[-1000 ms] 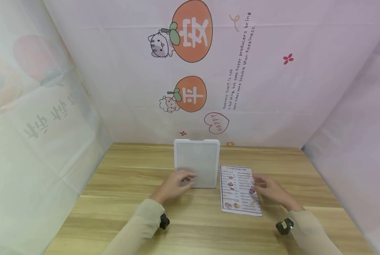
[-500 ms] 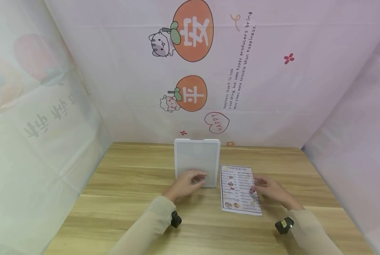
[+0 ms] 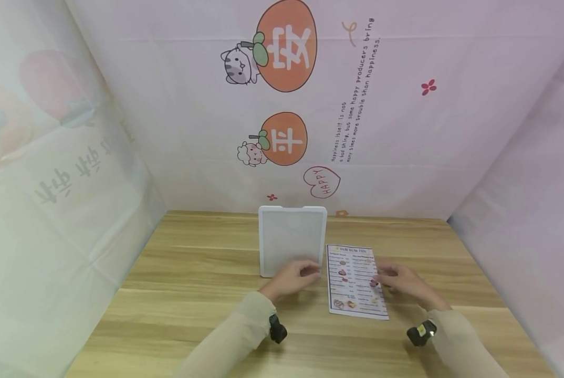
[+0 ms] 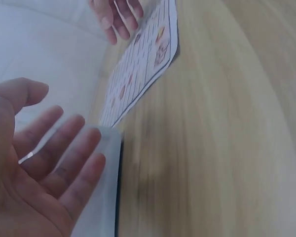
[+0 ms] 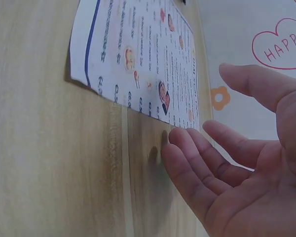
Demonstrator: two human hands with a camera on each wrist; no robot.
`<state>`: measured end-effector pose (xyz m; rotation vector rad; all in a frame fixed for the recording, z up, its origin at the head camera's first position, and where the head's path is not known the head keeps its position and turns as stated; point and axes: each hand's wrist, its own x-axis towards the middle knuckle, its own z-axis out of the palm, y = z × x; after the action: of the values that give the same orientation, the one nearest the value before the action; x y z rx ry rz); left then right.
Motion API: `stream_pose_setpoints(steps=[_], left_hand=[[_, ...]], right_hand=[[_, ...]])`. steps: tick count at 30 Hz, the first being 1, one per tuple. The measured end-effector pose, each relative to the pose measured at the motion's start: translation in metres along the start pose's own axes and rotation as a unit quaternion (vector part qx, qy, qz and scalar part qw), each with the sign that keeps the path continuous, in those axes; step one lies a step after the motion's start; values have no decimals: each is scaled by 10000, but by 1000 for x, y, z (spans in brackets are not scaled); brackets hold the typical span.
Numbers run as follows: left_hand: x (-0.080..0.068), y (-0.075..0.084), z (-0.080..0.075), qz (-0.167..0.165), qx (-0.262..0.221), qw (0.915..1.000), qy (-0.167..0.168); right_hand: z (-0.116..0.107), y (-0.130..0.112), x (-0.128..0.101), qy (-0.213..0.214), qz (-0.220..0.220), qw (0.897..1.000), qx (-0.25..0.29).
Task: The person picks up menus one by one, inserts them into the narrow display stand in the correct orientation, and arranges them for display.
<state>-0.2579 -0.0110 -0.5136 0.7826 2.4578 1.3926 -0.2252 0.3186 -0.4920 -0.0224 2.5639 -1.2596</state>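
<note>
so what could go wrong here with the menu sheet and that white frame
The menu sheet lies flat on the wooden table, so the right hand, with straight fingers at its edge, may slide it rather than lift it. The sheet could crease if pinched hard. The left hand rests on the near edge of the white frame, which may skid away when pressed.

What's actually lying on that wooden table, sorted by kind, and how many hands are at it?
White rectangular plastic trays: 1
Printed paper menu sheets with food pictures: 1
Bare hands, left hand at the tray's near edge and right hand at the sheet's right edge: 2
Total: 2 things on the light wooden table, plus 2 hands.
</note>
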Motion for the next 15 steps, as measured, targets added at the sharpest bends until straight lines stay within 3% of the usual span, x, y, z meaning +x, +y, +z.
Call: stream_pose_setpoints(steps=[9, 15], left_hand=[[6, 1, 13, -462, -627, 9967, -216], [10, 1, 20, -1027, -1478, 9812, -689]], right_hand=[[0, 1, -3, -88, 166, 9997, 149], [1, 1, -3, -29, 223, 9996, 175]])
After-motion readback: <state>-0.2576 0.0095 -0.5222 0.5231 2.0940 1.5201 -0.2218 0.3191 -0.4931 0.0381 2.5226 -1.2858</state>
